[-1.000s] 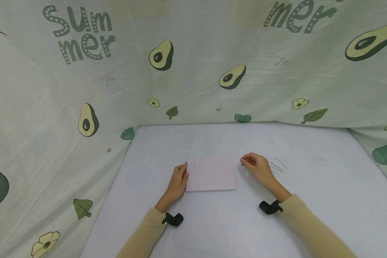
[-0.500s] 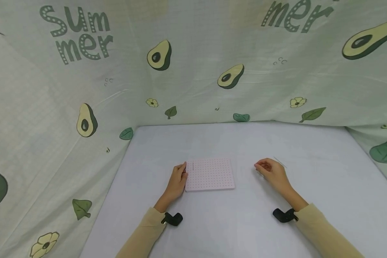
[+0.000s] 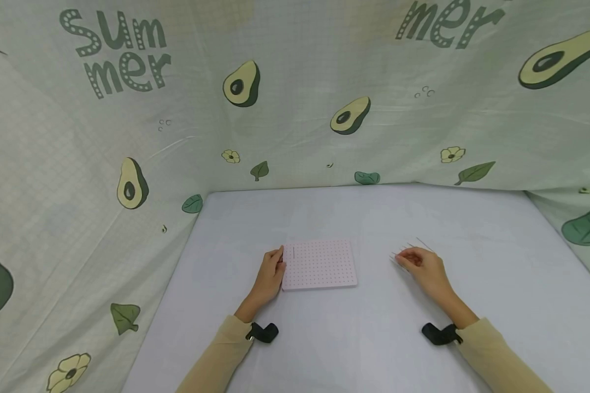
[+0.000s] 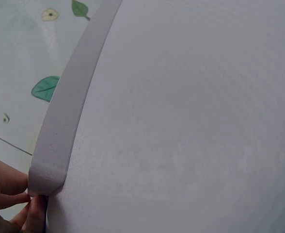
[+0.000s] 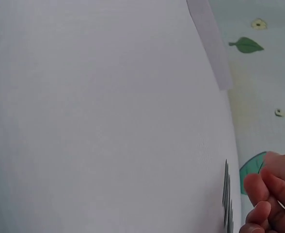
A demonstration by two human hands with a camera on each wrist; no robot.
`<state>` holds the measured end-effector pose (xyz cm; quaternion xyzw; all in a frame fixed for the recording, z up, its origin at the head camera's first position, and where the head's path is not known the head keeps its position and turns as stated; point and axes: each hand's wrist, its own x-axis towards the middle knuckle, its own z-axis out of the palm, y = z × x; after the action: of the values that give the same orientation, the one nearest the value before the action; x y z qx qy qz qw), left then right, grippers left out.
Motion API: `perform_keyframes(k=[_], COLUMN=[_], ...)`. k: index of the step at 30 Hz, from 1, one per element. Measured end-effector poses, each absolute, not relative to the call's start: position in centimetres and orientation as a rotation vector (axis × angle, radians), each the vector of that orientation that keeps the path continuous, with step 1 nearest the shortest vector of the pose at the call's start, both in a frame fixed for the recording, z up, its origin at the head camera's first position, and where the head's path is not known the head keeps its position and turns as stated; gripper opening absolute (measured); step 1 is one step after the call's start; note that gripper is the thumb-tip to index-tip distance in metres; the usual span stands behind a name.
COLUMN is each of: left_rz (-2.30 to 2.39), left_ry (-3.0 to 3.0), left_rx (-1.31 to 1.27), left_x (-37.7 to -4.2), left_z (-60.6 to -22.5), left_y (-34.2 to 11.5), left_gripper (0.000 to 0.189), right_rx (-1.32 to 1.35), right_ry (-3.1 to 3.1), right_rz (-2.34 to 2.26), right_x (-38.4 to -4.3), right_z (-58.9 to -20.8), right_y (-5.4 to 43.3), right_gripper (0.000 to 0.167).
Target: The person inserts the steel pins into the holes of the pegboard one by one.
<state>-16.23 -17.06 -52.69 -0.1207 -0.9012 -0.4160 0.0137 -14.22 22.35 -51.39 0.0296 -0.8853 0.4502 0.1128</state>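
A pale pink pegboard with rows of small holes lies on the white table. My left hand grips its left edge, fingers along the far side and thumb nearer me; the left wrist view has the fingers at the board's corner. One thin dark pin shows near the board's upper left. To the right of the board, my right hand is over several thin metal pins, covering part of them in the head view. Its fingers are loosely bent, with nothing visible between them.
A white-covered table spreads around the board. Behind and to the left hangs a pale green cloth printed with avocados and leaves. Each wrist carries a small black camera.
My right hand has moved right, away from the board's right side, and is now over the loose pins. The left hand keeps its grip on the board.
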Motion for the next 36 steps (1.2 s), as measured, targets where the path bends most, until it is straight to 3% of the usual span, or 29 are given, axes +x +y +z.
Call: perform_keyframes(k=[12, 36], left_rz=[-1.243, -1.323], left_ry=[-2.740, -2.795], left_rx=[-0.443, -0.377], left_x=[-16.0, -16.1], left_z=[-52.8, -52.8], left_y=[-17.0, -17.0], left_gripper=[0.047, 0.049], right_rx=[0.099, 0.127], right_ry=[-2.633, -2.596], right_rz=[1.243, 1.086], right_x=[-13.9, -13.8], right_z=[-52.4, -53.0], right_y=[22.5, 21.5], right_gripper=[0.011, 0.009])
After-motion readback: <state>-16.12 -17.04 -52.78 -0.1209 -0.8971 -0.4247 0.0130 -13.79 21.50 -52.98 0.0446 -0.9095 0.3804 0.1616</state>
